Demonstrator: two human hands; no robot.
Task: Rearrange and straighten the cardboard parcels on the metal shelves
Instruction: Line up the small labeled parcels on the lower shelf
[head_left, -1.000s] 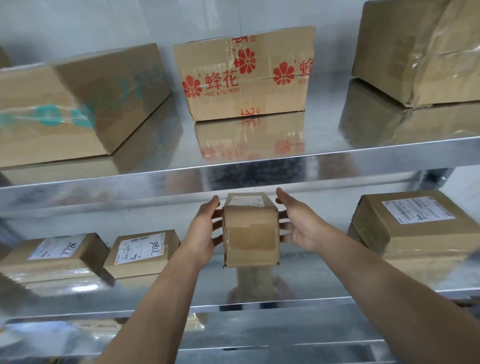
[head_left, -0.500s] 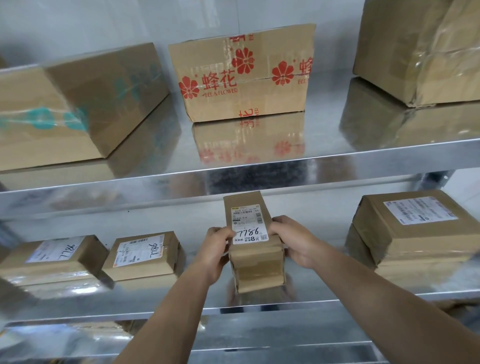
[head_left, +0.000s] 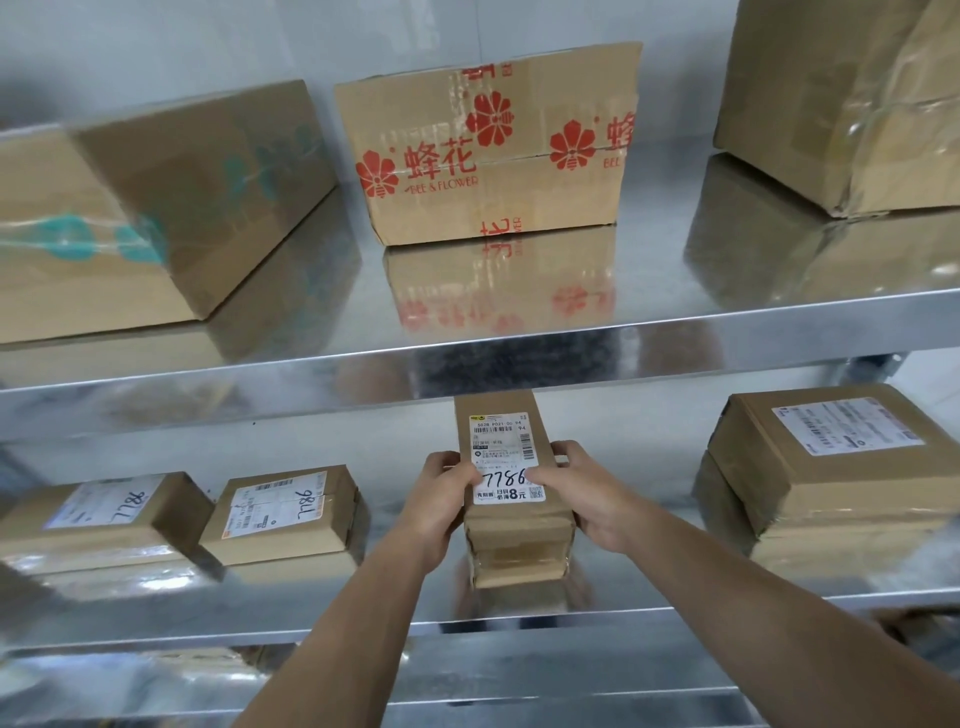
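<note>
Both hands hold a small upright cardboard parcel (head_left: 511, 525) over the middle metal shelf (head_left: 208, 631), near its front edge. The pictures do not show whether its lower end touches the shelf. The left hand (head_left: 441, 499) grips its left side with the fingers curled round and the thumb on the front. The right hand (head_left: 579, 493) grips the right side the same way, its thumb lying across the white shipping label (head_left: 506, 457). That label carries barcodes, fine print too small to read, a handwritten "7786" and, at the bottom, a printed "8元". To the left on the same shelf lie two flat parcels, one at the far left (head_left: 104, 519) and one beside it (head_left: 283, 512). Each has a label with a handwritten number that reads "7786" upside down. To the right sits a stack of flat parcels (head_left: 831, 483) with a white printed label on top, its text illegible. On the upper shelf (head_left: 311, 371) stand three larger boxes. At the left is a carton (head_left: 156, 208) with blurred teal print under clear tape. In the middle is a carton (head_left: 488, 150) printed in red with flower emblems, "蜂花" and "BEE & FLOWER". At the right is a plain, heavily taped box (head_left: 841, 104).
</note>
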